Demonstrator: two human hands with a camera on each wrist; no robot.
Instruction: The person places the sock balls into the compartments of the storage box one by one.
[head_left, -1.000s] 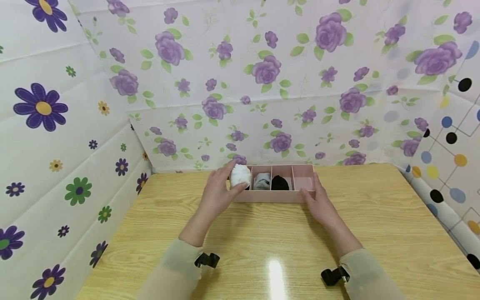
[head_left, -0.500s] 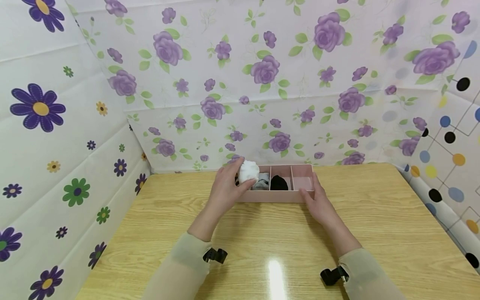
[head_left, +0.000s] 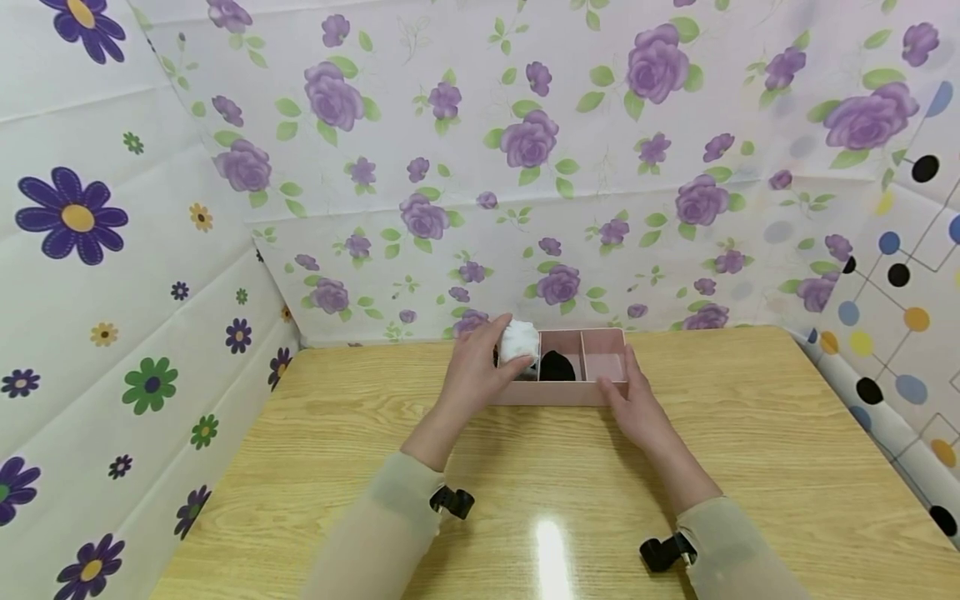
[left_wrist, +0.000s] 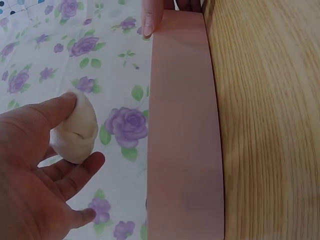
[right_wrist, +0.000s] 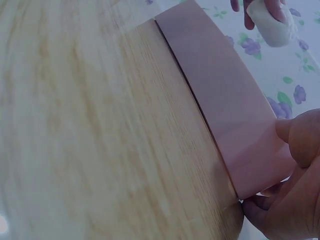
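Note:
My left hand point(head_left: 480, 367) pinches a balled-up white sock point(head_left: 519, 342) between thumb and fingers. The sock is above the left part of a pink divided box point(head_left: 555, 393); the left wrist view shows the sock point(left_wrist: 76, 130) raised over the box's rim. My right hand point(head_left: 636, 407) grips the box's right end, thumb on the front wall and fingers round the side. A black rolled sock point(head_left: 557, 367) lies in the compartment left of the bare rightmost one. The grey bundle in the compartment beneath the white sock is mostly hidden, and my left hand covers the box's left end.
The box stands near the back edge of a wooden table point(head_left: 360, 467). Behind it hangs a floral sheet point(head_left: 420, 167), with patterned sheets along both sides. Each sleeve cuff carries a small black camera, one on the left wrist point(head_left: 452, 502).
My left hand has moved right along the box with the white sock, from the leftmost compartment to over the grey bundle. My right hand stays on the box's right end.

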